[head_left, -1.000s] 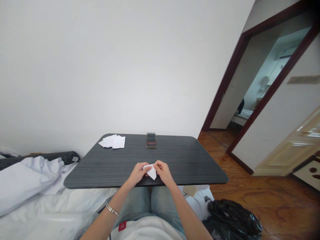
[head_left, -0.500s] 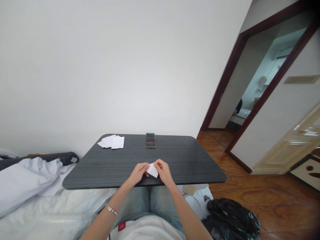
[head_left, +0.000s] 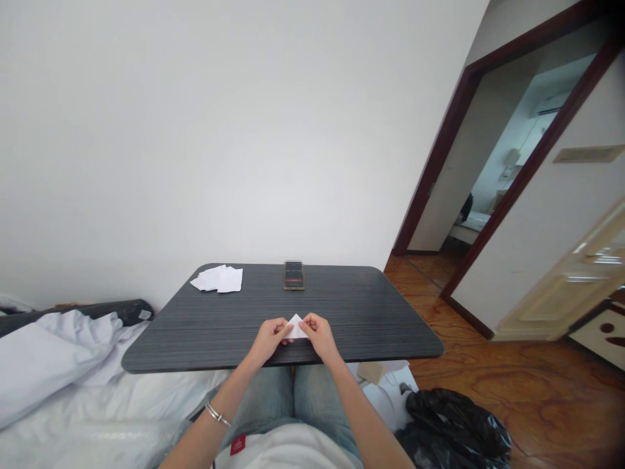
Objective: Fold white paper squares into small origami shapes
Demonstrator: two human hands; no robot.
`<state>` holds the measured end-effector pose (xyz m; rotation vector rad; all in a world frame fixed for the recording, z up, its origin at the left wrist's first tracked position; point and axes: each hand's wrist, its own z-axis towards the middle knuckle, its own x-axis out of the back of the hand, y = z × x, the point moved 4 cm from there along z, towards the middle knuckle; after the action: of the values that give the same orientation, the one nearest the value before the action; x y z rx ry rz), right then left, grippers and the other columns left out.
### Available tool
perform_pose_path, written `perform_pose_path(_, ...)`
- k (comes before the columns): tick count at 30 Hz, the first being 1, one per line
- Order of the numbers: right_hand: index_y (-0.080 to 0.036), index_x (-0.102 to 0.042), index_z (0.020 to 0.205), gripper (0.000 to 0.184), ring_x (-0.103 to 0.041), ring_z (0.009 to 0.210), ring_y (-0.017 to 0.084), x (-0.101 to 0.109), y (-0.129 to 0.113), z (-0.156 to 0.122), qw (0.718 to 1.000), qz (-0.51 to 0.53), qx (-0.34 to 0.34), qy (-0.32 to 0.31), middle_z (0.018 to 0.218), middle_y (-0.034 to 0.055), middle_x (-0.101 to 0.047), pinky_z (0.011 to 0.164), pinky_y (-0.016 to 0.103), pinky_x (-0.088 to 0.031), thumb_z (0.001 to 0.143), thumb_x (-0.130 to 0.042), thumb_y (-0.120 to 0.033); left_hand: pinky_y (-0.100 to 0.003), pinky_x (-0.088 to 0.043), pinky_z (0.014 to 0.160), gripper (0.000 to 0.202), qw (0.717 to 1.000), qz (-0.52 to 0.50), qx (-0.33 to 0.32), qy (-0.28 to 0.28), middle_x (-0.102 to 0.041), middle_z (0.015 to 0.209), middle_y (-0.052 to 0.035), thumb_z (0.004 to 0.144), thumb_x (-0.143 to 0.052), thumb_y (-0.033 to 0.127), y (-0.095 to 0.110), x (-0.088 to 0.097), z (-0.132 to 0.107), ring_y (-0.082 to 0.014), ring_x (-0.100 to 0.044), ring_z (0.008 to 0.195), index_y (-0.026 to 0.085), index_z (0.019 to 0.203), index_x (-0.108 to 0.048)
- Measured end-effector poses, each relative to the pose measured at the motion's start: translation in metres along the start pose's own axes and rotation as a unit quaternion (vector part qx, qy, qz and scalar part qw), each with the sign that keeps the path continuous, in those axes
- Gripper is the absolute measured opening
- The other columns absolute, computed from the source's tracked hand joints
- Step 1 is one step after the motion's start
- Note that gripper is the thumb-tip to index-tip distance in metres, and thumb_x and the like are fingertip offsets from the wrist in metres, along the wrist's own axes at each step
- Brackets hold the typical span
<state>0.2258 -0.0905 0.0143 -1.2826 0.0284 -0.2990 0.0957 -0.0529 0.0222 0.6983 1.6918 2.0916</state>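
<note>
A small folded white paper (head_left: 295, 327) is pinched between both of my hands above the near edge of the dark striped table (head_left: 371, 319). My left hand (head_left: 267, 339) grips its left side with curled fingers. My right hand (head_left: 318, 335) grips its right side the same way. The paper now shows as a small triangle with its tip pointing up. A silver bracelet sits on my left wrist.
A loose pile of white paper sheets (head_left: 218, 279) lies at the table's far left. A phone (head_left: 293, 275) stands at the far middle. White bedding (head_left: 53, 355) is to the left, a black plastic bag (head_left: 454, 426) on the wooden floor to the right, an open doorway beyond.
The paper between my hands has been turned: its point hung downward a second ago and now points up. Both hands stayed in the same place.
</note>
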Motion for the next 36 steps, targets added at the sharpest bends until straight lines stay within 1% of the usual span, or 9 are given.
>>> perform_pose_path(2, -0.016, -0.050, 0.061, 0.021, -0.040, 0.045, 0.009, 0.001, 0.000, 0.000, 1.000, 0.003, -0.003, 0.003, 0.050, -0.0034, -0.046, 0.043, 0.019, -0.030, 0.071, -0.053, -0.035, -0.020, -0.039, 0.046, 0.029, 1.000, -0.002, 0.011, -0.001, -0.060, 0.052, -0.0018, 0.069, -0.054, 0.041, 0.000, -0.001, -0.001, -0.0113, -0.052, 0.047, 0.012, 0.062, -0.053)
perform_pose_path(7, -0.015, -0.051, 0.061, 0.020, -0.041, 0.047, 0.010, -0.001, 0.002, 0.000, 1.000, -0.009, -0.001, -0.025, 0.051, -0.0030, -0.049, 0.044, 0.019, -0.031, 0.068, -0.056, -0.033, -0.020, -0.038, 0.046, 0.029, 1.000, -0.006, 0.016, -0.006, -0.060, 0.051, -0.0013, 0.067, -0.057, 0.040, -0.001, -0.003, -0.001, -0.0110, -0.052, 0.046, 0.012, 0.060, -0.053)
perform_pose_path(9, -0.015, -0.051, 0.060, 0.020, -0.042, 0.047, 0.010, -0.001, 0.001, 0.000, 0.999, -0.012, 0.004, -0.030, 0.052, -0.0030, -0.049, 0.045, 0.020, -0.031, 0.069, -0.055, -0.032, -0.020, -0.038, 0.047, 0.029, 1.000, -0.006, 0.012, -0.004, -0.059, 0.050, -0.0004, 0.068, -0.055, 0.040, 0.000, -0.003, -0.001, -0.0106, -0.050, 0.045, 0.012, 0.059, -0.053)
perform_pose_path(13, -0.015, -0.052, 0.060, 0.018, -0.041, 0.047, 0.009, -0.002, -0.001, -0.002, 0.999, -0.024, 0.010, -0.044, 0.051, -0.0036, -0.049, 0.045, 0.019, -0.030, 0.069, -0.055, -0.030, -0.019, -0.033, 0.046, 0.028, 1.000, -0.005, -0.012, 0.025, -0.055, 0.050, 0.0012, 0.071, -0.053, 0.038, 0.007, 0.000, -0.001, -0.0093, -0.047, 0.046, 0.011, 0.062, -0.057)
perform_pose_path(17, -0.015, -0.054, 0.059, 0.018, -0.039, 0.045, 0.008, -0.004, -0.005, -0.004, 0.996, -0.050, 0.016, -0.069, 0.049, -0.0046, -0.047, 0.044, 0.019, -0.028, 0.068, -0.056, -0.029, -0.018, -0.031, 0.047, 0.024, 0.999, -0.011, -0.020, 0.024, -0.054, 0.053, 0.0012, 0.069, -0.056, 0.035, 0.011, 0.001, -0.001, -0.0087, -0.044, 0.048, 0.010, 0.066, -0.059)
perform_pose_path(23, -0.015, -0.056, 0.060, 0.017, -0.041, 0.046, 0.009, -0.005, -0.005, -0.005, 0.996, -0.062, 0.026, -0.067, 0.050, -0.0039, -0.049, 0.045, 0.019, -0.030, 0.068, -0.057, -0.029, -0.018, -0.027, 0.045, 0.025, 0.999, -0.002, -0.024, 0.034, -0.047, 0.050, 0.0031, 0.070, -0.055, 0.034, 0.011, 0.002, -0.002, -0.0075, -0.038, 0.046, 0.011, 0.063, -0.055)
perform_pose_path(28, -0.015, -0.056, 0.062, 0.016, -0.043, 0.047, 0.009, -0.004, -0.003, -0.003, 0.998, -0.044, 0.016, -0.050, 0.053, -0.0030, -0.052, 0.045, 0.019, -0.031, 0.068, -0.057, -0.030, -0.017, -0.026, 0.044, 0.027, 0.998, -0.006, -0.032, 0.045, -0.042, 0.048, 0.0046, 0.071, -0.053, 0.037, 0.011, 0.004, -0.002, -0.0069, -0.036, 0.045, 0.012, 0.062, -0.052)
perform_pose_path(33, -0.015, -0.055, 0.059, 0.018, -0.041, 0.045, 0.009, -0.003, -0.005, -0.004, 0.998, -0.033, 0.015, -0.052, 0.050, -0.0038, -0.049, 0.044, 0.019, -0.030, 0.068, -0.057, -0.031, -0.018, -0.026, 0.044, 0.026, 0.999, -0.008, -0.027, 0.022, -0.041, 0.049, 0.0047, 0.071, -0.053, 0.037, 0.011, 0.002, -0.002, -0.0072, -0.036, 0.046, 0.011, 0.069, -0.055)
perform_pose_path(36, -0.015, -0.054, 0.059, 0.019, -0.041, 0.044, 0.008, -0.003, -0.006, -0.005, 0.998, -0.021, 0.014, -0.060, 0.049, -0.0039, -0.048, 0.044, 0.019, -0.031, 0.069, -0.056, -0.031, -0.018, -0.026, 0.045, 0.026, 0.999, -0.013, -0.029, 0.023, -0.042, 0.049, 0.0043, 0.071, -0.053, 0.036, 0.011, 0.002, -0.001, -0.0072, -0.036, 0.046, 0.011, 0.066, -0.054)
